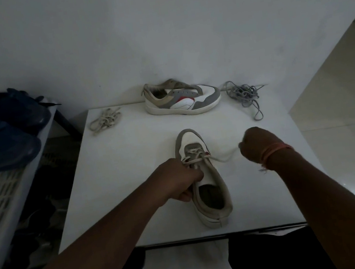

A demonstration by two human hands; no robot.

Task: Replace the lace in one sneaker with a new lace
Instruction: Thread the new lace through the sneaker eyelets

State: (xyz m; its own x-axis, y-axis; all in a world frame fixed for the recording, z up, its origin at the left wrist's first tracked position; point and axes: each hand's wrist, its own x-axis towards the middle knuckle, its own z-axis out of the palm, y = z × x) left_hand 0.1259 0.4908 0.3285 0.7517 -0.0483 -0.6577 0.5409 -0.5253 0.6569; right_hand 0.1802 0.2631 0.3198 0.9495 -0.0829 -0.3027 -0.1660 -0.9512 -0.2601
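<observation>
The sneaker (203, 176) lay near the middle of the white counter (130, 164), toe toward 12 o'clock. The left hand (178, 178) had a closed grip on its side. The right hand (258, 143), at 3 o'clock from the toe, pinched the cream lace (219, 157), pulled out sideways. Another sneaker (181, 98) lay at 12 o'clock, between a cream lace bundle (105, 121) and a grey lace bundle (244, 95).

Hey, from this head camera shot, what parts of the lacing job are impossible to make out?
- Lace end: hidden inside the right hand, head view.
- Left hand fingertips: tucked behind the near sneaker.
- Far sneaker eyelets: too small and dim to count.
- Grey lace tips: lost in its tangle.
</observation>
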